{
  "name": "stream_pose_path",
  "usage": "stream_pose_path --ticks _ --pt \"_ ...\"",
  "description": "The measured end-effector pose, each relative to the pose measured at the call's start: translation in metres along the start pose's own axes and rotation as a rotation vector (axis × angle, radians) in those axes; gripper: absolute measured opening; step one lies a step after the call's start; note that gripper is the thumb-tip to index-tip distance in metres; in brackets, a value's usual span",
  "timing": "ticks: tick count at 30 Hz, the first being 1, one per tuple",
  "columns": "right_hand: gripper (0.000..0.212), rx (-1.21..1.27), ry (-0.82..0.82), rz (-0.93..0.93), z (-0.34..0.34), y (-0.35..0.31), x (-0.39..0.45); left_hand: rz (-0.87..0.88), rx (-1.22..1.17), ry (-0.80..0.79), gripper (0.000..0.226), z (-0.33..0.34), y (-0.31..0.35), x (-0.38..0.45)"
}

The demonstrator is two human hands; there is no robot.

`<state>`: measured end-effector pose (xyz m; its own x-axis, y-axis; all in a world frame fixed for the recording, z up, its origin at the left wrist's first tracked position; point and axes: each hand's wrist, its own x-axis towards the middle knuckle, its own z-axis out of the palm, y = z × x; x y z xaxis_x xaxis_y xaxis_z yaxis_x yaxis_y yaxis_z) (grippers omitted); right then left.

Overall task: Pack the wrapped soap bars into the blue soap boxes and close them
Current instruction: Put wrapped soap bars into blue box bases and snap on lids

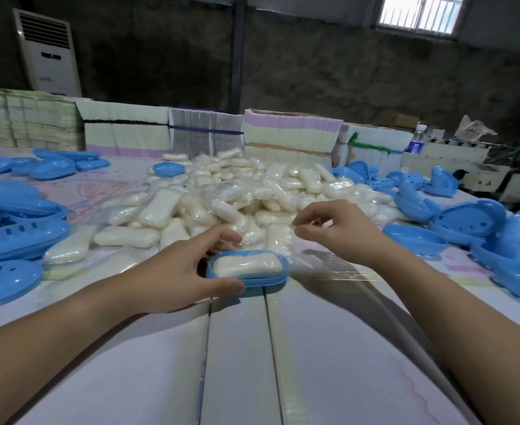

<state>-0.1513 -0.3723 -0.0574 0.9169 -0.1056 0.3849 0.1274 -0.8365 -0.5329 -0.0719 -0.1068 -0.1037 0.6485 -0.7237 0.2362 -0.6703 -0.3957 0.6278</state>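
A blue soap box base (266, 282) sits on the table in front of me with a wrapped white soap bar (248, 265) lying in it, uncovered. My left hand (179, 273) grips the box's left end, thumb at the near rim and fingers at the far rim. My right hand (338, 231) hovers above and to the right of the box, fingers apart and holding nothing. Behind both hands spreads a big heap of wrapped soap bars (237, 194).
Blue box halves are piled at the left (13, 228) and at the right (482, 228); one lid (415, 239) lies just right of my right hand. Stacks of flat cartons (289, 136) line the table's far edge. Bare table boards (237, 363) lie near me.
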Motion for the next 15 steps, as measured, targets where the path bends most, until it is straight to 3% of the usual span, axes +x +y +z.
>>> stream_pose_path --ticks 3,5,9,15 --pt "0.031 -0.47 -0.133 0.232 -0.026 0.022 0.011 0.016 -0.016 0.016 0.054 0.0 0.0 0.001" --pt "0.04 -0.689 -0.114 0.381 -0.041 0.042 0.01 0.033 -0.024 0.009 0.052 0.001 0.0 0.001" --pt "0.055 -0.686 -0.081 0.623 -0.05 0.078 -0.008 0.079 -0.026 0.006 0.047 0.001 0.001 0.0" --pt "0.056 -0.675 -0.053 0.56 -0.048 0.087 -0.008 0.117 -0.01 0.003 0.059 0.001 -0.002 0.001"
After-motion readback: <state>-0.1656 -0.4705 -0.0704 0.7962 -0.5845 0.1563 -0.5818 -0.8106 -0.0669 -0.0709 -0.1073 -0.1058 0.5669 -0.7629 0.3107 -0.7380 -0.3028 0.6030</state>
